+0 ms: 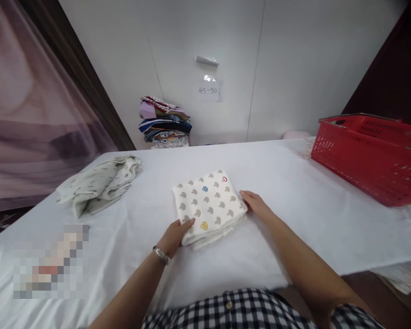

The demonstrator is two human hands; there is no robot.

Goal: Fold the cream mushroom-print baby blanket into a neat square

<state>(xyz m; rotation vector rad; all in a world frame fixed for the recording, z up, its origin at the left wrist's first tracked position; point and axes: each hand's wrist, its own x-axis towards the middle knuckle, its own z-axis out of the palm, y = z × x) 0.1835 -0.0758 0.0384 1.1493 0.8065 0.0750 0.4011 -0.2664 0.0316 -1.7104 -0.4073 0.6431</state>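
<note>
A folded white cloth (208, 205) printed with grey mushrooms and a few coloured ones lies on the white table (304, 205) in front of me. My left hand (175, 236), with a watch on the wrist, grips the cloth's near left corner, thumb on top. My right hand (256, 204) rests against the cloth's right edge, fingers curled along it. Both hands touch the cloth from opposite sides.
A crumpled pale patterned cloth (99, 185) lies at the table's left. A red plastic basket (373, 155) stands at the right. A stack of folded colourful fabrics (165, 122) sits by the white wall, under a paper label (208, 90). A blurred patch covers the near left.
</note>
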